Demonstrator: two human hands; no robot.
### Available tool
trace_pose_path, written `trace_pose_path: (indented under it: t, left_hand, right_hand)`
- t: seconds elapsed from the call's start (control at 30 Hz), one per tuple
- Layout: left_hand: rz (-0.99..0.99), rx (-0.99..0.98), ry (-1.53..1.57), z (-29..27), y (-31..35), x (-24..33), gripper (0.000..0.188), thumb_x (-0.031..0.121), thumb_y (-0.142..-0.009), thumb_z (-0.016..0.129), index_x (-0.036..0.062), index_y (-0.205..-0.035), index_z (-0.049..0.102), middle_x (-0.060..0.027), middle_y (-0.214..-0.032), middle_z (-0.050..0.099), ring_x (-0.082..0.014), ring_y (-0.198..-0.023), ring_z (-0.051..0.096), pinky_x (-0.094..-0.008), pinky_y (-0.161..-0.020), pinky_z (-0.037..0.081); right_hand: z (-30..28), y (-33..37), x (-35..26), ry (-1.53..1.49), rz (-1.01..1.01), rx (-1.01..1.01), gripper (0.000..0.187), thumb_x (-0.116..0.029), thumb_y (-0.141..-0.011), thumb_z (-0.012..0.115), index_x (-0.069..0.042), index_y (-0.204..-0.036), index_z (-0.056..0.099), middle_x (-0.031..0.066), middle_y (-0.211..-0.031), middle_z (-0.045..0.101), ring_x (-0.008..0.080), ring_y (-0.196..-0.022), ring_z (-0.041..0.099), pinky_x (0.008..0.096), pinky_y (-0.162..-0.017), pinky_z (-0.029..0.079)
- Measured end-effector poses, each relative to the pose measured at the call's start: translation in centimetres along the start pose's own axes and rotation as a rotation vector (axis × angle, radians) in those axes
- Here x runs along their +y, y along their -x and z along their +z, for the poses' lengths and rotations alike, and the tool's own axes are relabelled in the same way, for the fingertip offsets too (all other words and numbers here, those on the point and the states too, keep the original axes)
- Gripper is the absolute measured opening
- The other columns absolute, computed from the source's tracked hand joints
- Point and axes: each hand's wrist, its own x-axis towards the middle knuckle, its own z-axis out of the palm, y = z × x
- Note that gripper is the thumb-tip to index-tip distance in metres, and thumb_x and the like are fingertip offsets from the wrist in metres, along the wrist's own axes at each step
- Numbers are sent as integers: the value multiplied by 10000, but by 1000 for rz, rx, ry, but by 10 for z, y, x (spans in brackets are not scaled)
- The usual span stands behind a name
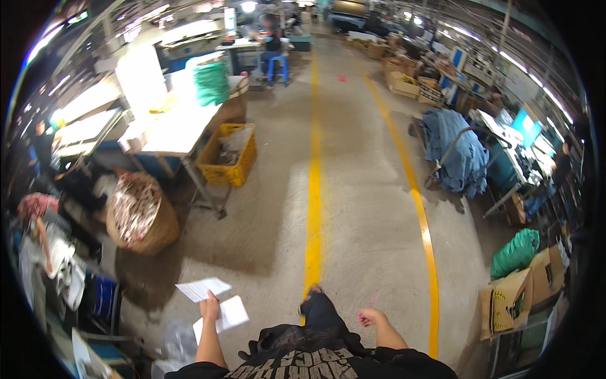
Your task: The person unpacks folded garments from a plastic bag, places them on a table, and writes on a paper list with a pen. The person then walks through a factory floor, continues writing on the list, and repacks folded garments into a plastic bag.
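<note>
My left hand (210, 307) is closed on white sheets of paper (233, 314), which stick out on both sides of my fingers. One sheet carries faint printed lines. Lower right of centre, my right hand (374, 317) is closed around a thin pink thing (362, 318); a slim pink end rises above the fist, too small and blurred to name. Both hands hang at waist height over the concrete floor. Between them one of my shoes (314, 290) shows on the yellow line (314, 208).
On the left stand a wicker basket (165, 222) heaped with pale scraps, a yellow crate (243, 169) and a bright worktable (180, 136). A trolley of blue denim (451, 148), a green sack (516, 252) and cardboard boxes (510, 300) line the right. A person (273, 44) sits far ahead.
</note>
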Motion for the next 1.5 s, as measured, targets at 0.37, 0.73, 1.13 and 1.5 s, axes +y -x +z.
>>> trace_pose_path:
  t: [0.37, 0.73, 1.13, 1.5]
  left_hand:
    - [-258, -52, 328, 160, -171, 231, 543, 387, -1117, 374, -36, -935, 662, -111, -804, 674, -219, -765, 635, -409, -710, 509]
    - [-643, -18, 68, 235, -332, 300, 637, 440, -1074, 370, -125, -1165, 648, -262, -1137, 716, -376, -1044, 693, -472, -896, 535]
    - [145, -484, -243, 357, -829, 774, 549, 417, -1028, 438, -17, -1016, 775, -223, -922, 764, -397, -976, 731, -477, -900, 523]
    - [-469, -693, 715, 503, -1032, 1027, 602, 502, -1105, 286, 65, -966, 675, 45, -625, 420, -124, -437, 277, -330, -429, 263]
  right_hand:
    - [-47, -91, -470, 643, -373, 147, 415, -422, -980, 532, -53, -853, 674, 71, -785, 694, 211, -623, 625, 377, -593, 510]
    - [-44, -148, -884, 422, -512, -24, 365, -396, -1013, 563, -47, -1012, 668, 75, -806, 678, 182, -638, 618, 329, -554, 493]
    - [-165, -237, -1171, -13, -269, 83, 326, -390, -1017, 538, -116, -1081, 702, 75, -929, 727, 235, -733, 700, 447, -675, 577]
    - [-251, -301, -1605, 283, -181, 168, 261, -247, -989, 521, -50, -898, 666, 105, -770, 661, 244, -626, 627, 412, -597, 524]
